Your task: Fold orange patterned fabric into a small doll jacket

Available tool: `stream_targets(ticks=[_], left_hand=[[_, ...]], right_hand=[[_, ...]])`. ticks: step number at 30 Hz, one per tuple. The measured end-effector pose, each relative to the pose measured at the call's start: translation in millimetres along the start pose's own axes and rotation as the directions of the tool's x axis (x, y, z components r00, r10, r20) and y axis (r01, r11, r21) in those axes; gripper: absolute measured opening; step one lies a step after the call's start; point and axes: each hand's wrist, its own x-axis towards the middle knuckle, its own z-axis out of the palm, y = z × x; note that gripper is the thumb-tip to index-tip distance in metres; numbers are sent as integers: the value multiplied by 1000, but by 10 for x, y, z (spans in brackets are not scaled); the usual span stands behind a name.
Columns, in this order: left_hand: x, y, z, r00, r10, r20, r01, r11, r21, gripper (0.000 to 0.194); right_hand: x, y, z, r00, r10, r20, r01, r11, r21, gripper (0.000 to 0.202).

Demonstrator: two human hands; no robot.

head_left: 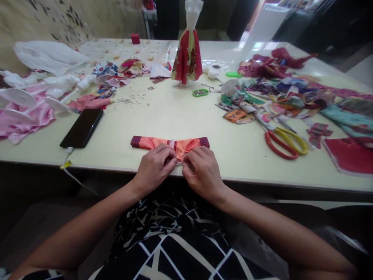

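An orange and dark red folded cloth (148, 142) lies near the table's front edge, gathered at its middle, where a pale strip (172, 144) shows. My left hand (155, 165) is closed on the cloth just left of the gathered part, fingers bent and pinching. From the right, my right hand (202, 169) pinches the same cloth, its fingertips close to the left ones. A bit of white material shows between the two hands, and the fingertips partly hide what they grip.
Left of the hands lies a black phone (82, 128) with a white cable. Red-handled scissors (281, 146) and yellow-handled scissors (293, 140) lie right, beside cloth scraps (291, 91). Behind stand a dressed mannequin (188, 54) and a green pin tray (200, 92).
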Motion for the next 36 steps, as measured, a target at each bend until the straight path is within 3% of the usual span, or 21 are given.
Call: stream_targets(ticks=[4,16,27,32,36], left_hand=[[4,3,-5,1000,-6,2,6,1000,-18,7],[0,11,-17,999,-6,32,7,1000,-23,10],[-8,4,-11,998,-42,53,41,999,15,10],[-6,8,-23,996,-61,61,60,998,5,8],[-2,13,-24,996,-66,54,67,998,-20,7]], right_hand=[[14,-24,-25,1000,-14,7,14,1000,-1,6],[47,-79,-5,996,-80,48,87,980,-177,14],[-25,-13,-37,996,-79,45,82,994,-77,12],[-55,6,-24,994,-102,-39,103,995,12,12],[-72,35,3,978,-205,-42,208,973,103,17]])
